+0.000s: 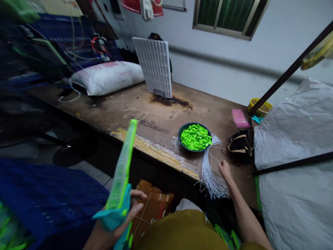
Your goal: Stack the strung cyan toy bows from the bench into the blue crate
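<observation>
Reaching across the worktop (145,114), the right hand (224,169) rested on the bundle of white strings (210,170), its fingers curled down onto the strands as if pinching one loose; whether it truly had one nipped between fingertips could not be told from this angle. The strings lay fanned from the bowl's rim toward the near edge, their ends hanging over it, which put them within easy reach of that hand and let single strands be drawn off without tangling.

The left hand (118,222) was closed around a teal piece at the bottom of a flat green plastic stack (122,170), thumb and fingers wrapped loosely, holding the stack upright and tilted away from the body, low beside the lap. Held on edge like that, it stayed clear of the worktop.

Just beside the strings stood a dark bowl (182,129) heaped with small bright green pieces (195,137), set near the front where either hand could dip in. A black and tan pouch (240,147) sat to the right of the bowl, against a big grey plastic sack (293,152). Farther back a white ribbed panel (154,67) stood upright, a white sack (108,76) lay flat to its left, and a yellow tub (257,107) sat by the wall.
</observation>
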Demonstrator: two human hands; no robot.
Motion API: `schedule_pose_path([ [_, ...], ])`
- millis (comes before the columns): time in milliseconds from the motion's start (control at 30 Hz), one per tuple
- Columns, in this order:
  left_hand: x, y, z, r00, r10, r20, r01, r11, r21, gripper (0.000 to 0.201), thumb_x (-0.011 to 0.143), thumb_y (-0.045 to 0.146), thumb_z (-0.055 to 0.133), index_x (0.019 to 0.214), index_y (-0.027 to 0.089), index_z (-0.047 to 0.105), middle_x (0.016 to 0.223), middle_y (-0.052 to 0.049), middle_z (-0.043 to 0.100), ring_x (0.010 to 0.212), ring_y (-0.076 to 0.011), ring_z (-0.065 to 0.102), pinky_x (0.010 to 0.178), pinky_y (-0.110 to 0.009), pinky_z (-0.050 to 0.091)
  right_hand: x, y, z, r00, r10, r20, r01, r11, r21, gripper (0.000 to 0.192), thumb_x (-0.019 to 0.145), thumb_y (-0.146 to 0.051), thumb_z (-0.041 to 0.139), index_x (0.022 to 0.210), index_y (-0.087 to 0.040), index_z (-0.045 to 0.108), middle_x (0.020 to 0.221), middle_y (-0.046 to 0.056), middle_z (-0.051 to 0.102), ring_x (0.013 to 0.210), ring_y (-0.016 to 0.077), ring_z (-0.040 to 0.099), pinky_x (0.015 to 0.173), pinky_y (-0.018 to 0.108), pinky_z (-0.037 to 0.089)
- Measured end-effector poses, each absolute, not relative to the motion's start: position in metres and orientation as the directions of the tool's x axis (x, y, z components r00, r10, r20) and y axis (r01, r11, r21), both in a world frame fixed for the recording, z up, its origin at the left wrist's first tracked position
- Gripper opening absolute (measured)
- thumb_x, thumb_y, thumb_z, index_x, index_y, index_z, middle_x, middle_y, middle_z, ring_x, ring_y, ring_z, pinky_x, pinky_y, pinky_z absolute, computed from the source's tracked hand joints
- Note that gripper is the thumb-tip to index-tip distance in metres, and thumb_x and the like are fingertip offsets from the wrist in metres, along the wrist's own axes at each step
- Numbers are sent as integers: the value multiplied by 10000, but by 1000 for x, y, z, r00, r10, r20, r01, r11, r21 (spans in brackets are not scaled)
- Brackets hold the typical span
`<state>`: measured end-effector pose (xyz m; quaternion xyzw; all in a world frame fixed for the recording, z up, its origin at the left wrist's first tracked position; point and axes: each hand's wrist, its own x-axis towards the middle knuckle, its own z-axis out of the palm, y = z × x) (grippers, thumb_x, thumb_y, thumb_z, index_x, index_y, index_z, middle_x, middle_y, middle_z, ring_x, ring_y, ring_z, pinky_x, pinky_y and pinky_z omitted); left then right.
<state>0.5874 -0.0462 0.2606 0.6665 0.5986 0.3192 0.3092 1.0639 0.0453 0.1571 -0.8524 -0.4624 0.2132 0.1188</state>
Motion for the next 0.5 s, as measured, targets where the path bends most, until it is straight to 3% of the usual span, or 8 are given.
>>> schedule_pose_path([
  [67,596,-41,258,157,985,-73,462,-8,887,472,905,658,709,1089,225,746,1122,-94,781,1068,-272,734,967,-374,627,1039,33,187,385,905,-179,715,-415,-562,245,1006,-236,455,1028,-111,665,953,111,692,847,180,632,775,249,465],
  [167,618,-27,250,383,892,-241,173,187,967,648,837,671,804,1264,198,689,1257,-157,763,1010,-270,748,973,-428,620,967,7,225,-55,998,-14,478,14,-878,219,996,-357,526,943,-170,627,872,28,631,776,128,555,726,208,430],
  [267,638,-14,247,536,790,-297,26,336,942,773,754,648,893,1310,173,645,1301,-199,741,1053,-286,747,1019,-447,593,892,-20,246,-500,860,99,189,221,-957,168,945,-317,567,858,-175,573,786,-16,557,709,87,466,673,190,373],
  [367,643,-11,252,475,823,-312,42,334,942,629,736,558,903,1173,158,687,1168,-160,767,1102,-297,721,983,-403,587,857,-40,244,-648,760,50,79,133,-988,172,898,-307,611,822,-165,552,780,-23,560,699,72,459,647,183,353],
  [500,636,-20,256,321,908,-270,197,215,957,354,769,451,800,943,161,695,918,-65,720,886,-220,675,856,-342,562,856,-41,216,-663,717,-215,23,-268,-963,388,874,-505,774,858,-146,628,789,-5,615,690,84,503,664,200,390],
])
